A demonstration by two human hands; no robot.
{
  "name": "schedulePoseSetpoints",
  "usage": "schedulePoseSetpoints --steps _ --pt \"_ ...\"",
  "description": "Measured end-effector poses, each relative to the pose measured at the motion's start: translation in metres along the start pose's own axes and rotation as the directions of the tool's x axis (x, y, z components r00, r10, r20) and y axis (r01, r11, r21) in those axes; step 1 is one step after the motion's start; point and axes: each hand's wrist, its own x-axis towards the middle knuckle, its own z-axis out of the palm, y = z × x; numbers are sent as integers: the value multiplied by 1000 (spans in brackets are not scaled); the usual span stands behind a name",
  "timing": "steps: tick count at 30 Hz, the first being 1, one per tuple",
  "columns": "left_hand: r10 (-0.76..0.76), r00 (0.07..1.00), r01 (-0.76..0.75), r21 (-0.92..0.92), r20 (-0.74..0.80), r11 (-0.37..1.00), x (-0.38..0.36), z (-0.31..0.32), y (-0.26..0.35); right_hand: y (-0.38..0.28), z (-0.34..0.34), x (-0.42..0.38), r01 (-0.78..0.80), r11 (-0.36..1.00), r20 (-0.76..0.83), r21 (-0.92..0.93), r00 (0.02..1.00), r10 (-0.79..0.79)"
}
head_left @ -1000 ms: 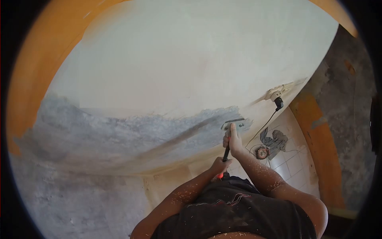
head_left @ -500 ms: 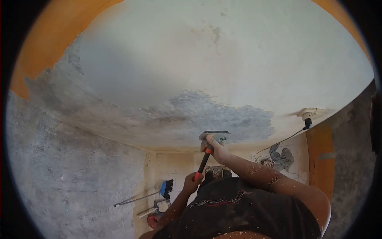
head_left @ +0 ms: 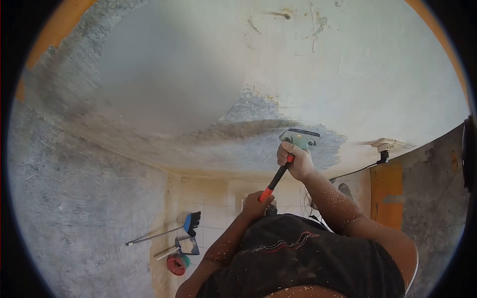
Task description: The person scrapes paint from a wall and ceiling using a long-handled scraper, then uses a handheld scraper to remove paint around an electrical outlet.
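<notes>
Both my hands are closed around a long-handled scraper [head_left: 279,175] with a black and red handle. My right hand [head_left: 299,161] grips it high up, just below the wide head, with the thumb lying along it. Lower down, my left hand [head_left: 256,205] wraps the red end of the handle, close to my body. The scraper's pale green head [head_left: 300,139] has a dark straight blade edge and overlaps a bare grey patch [head_left: 325,149] in the wall. Around and above that patch lies whitish paint [head_left: 367,74] with ragged edges. Pale flakes speckle my forearms and dark shirt.
A plug sits in a wall socket [head_left: 383,147] at right, its cable running down to the tiled floor. Near the cable lies a grey cloth [head_left: 344,190]. At lower left are a blue broom [head_left: 191,224], a dustpan [head_left: 189,246] and a red round object [head_left: 176,265].
The scraper and both hands have moved right, and the head sits higher on the wall in view. The camera view has shifted too, exposing more of the dustpan and red object.
</notes>
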Motion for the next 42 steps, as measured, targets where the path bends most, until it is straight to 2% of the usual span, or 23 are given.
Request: schedulePoseSetpoints --steps 2,4,5,7,8,10,13,15,16,18,22,24,25,26,29,31,32,34,35,36,38,40,42 --pt "21 1000 -22 44 12 999 4 3 -1 5 -6 -1 56 998 -7 -26 998 -56" --pt "-73 995 82 -156 64 984 -3 9 -12 24 -22 4 -99 991 13 86 995 99" --pt "-69 995 79 -153 69 985 -6 16 -27 33 -24 1 -153 984 -38 91 987 157" --pt "-204 960 169 183 191 968 -12 28 -58 56 -32 -3 -264 960 -174 91 945 277" --pt "-199 959 162 187 201 969 -12 34 -65 63 -35 -3 -330 938 -210 103 915 345" --pt "130 984 -116 -120 121 986 -11 39 -58 50 -20 2 -270 961 -267 62 923 277" --pt "3 990 7 -70 142 998 19 19 -4 15 -22 25 -155 987 -263 32 952 158" --pt "36 991 -14 -175 126 984 22 23 0 -3 -6 25 -137 989 -206 46 968 144" --pt "70 992 -39 -269 107 962 27 25 3 -5 1 23 -144 989 -253 -11 958 137" --pt "70 989 -31 -278 132 960 24 41 -22 -2 2 19 -148 986 -309 -80 944 116" --pt "46 973 -22 -107 228 994 7 38 -31 28 -14 13 -289 957 -370 16 888 274" --pt "75 982 -67 -55 175 996 8 23 -3 15 -9 16 -175 984 -328 -30 932 156" --pt "157 976 -133 -155 154 979 15 12 14 -4 -12 23 -255 960 -225 118 935 276" --pt "175 975 -154 -154 138 976 23 11 17 -8 -4 21 -174 985 -170 10 970 174" --pt "204 967 -173 -196 155 965 27 13 14 -7 -10 24 -179 984 -133 11 975 179" --pt "217 965 -194 -155 144 969 13 19 -2 11 -15 20 -222 973 -309 57 923 229" --pt "219 965 -198 -152 141 968 5 23 -10 19 -14 16 -220 974 -304 57 925 226" --pt "131 971 -83 -233 198 969 -3 22 -13 27 -9 14 -310 949 -337 56 889 311" --pt "35 971 17 -214 236 977 2 22 -13 21 -8 18 -273 961 -367 37 891 267" --pt "34 971 18 -214 235 977 11 15 -4 10 -5 22 -275 961 -365 37 891 269" --pt "220 968 -193 -199 124 961 22 8 8 -6 2 22 -212 975 -153 71 963 221" --pt "246 963 -212 -251 112 944 24 12 4 -5 2 24 -201 979 -159 27 966 203" --pt "166 975 -130 -222 150 966 21 22 -14 5 -3 24 -240 971 -259 22 936 237"
